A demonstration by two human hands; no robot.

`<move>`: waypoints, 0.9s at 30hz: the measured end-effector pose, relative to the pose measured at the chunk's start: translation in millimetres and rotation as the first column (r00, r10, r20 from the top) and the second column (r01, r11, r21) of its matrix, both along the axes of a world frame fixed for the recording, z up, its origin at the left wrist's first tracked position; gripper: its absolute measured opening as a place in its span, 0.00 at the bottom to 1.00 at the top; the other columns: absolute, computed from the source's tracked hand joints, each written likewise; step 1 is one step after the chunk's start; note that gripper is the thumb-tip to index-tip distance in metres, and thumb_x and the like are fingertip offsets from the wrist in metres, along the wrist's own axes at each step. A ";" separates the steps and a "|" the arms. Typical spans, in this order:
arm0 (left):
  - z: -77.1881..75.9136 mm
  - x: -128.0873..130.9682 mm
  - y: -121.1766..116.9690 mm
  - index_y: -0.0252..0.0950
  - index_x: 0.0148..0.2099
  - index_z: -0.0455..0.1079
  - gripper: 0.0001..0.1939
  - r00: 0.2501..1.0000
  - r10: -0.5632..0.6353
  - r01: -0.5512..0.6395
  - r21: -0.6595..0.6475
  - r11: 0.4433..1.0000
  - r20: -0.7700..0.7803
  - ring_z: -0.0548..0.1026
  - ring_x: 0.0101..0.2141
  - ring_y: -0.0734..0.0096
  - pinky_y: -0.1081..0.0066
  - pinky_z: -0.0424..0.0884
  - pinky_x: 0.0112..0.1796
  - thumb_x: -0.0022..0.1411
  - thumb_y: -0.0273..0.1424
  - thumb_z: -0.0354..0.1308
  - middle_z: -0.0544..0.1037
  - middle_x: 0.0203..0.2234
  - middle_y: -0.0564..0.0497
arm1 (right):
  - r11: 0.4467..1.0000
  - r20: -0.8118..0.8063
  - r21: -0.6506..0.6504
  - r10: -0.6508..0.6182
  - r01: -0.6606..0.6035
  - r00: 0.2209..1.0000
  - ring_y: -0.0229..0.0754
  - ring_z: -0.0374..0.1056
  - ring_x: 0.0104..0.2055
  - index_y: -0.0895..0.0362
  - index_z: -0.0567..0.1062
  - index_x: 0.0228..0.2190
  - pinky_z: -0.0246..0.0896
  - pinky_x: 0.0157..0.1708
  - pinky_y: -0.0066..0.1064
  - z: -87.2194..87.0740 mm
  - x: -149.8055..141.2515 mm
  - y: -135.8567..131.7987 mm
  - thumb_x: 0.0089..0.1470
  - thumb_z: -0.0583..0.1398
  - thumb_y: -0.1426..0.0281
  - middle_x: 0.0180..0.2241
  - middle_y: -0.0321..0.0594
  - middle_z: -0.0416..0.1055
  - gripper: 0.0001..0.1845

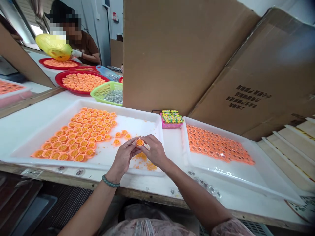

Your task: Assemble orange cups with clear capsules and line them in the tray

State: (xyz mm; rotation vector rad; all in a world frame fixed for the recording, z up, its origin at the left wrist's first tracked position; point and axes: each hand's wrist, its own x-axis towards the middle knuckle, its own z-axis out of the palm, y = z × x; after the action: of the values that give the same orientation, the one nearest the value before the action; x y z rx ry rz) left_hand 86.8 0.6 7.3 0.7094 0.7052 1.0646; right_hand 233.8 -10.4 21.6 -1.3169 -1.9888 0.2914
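Note:
Over the right part of a white tray [108, 155], I hold a small round orange plastic cup [140, 142] filled with orange bits. My left hand [123, 156] grips it with thumb and fingers. From the other side, my right hand [157, 153] is closed around its edge, and something pale shows by the right thumb. Rows of similar filled orange cups [83, 134] cover the tray's left half, with several loose ones [123, 133] nearer my hands. Loose orange bits [150, 166] lie scattered under my right hand.
At right, another white tray [221, 167] holds orange pieces. A pink basket [172, 126] with yellow-green packets stands between the trays. Tall cardboard [187, 59] walls the back. Beyond, a person tips a yellow basin [52, 46] near red trays [60, 78] and a green basket [98, 93].

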 end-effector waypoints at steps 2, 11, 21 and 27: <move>-0.9 -1.2 1.2 0.33 0.43 0.73 0.13 0.998 -0.057 0.057 -0.012 0.998 0.036 0.76 0.33 0.71 0.69 0.72 0.39 0.55 0.33 0.60 0.79 0.34 0.47 | 1.000 -0.044 -0.002 -0.014 0.014 0.999 0.41 0.64 0.40 0.52 0.72 0.43 0.62 0.42 0.33 -2.0 -0.7 -3.6 0.55 0.57 0.70 0.36 0.41 0.68 0.12; 0.1 -3.8 1.9 0.31 0.38 0.73 0.07 0.980 -0.196 0.197 -0.054 0.979 0.025 0.78 0.32 0.67 0.67 0.74 0.39 0.58 0.29 0.58 0.79 0.30 0.47 | 0.993 -0.248 -0.082 -0.098 0.080 0.964 0.35 0.65 0.33 0.55 0.74 0.40 0.63 0.36 0.27 -9.8 2.0 -14.8 0.52 0.60 0.69 0.33 0.38 0.68 0.11; 7.6 -3.7 4.2 0.30 0.43 0.70 0.15 0.988 -0.152 0.151 -0.185 0.971 0.011 0.78 0.35 0.59 0.63 0.74 0.39 0.64 0.35 0.47 0.80 0.31 0.42 | 0.979 -0.002 -0.167 -0.115 0.113 0.993 0.37 0.68 0.39 0.58 0.66 0.51 0.63 0.42 0.29 -10.5 27.4 -25.6 0.56 0.54 0.74 0.41 0.43 0.72 0.19; 8.2 0.4 2.0 0.29 0.45 0.69 0.16 0.982 -0.147 0.127 -0.165 0.978 -0.115 0.79 0.31 0.63 0.68 0.75 0.33 0.63 0.36 0.48 0.79 0.28 0.43 | 0.894 0.664 -0.387 0.100 0.227 0.741 0.45 0.70 0.40 0.61 0.75 0.34 0.64 0.40 0.32 -22.3 19.6 -21.5 0.53 0.53 0.77 0.36 0.48 0.74 0.12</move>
State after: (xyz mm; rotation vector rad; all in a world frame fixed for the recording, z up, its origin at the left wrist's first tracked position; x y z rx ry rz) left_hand 87.3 2.6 15.5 0.6833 0.8275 0.8335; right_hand 253.3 -31.8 -0.6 -2.0034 -2.5653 0.2695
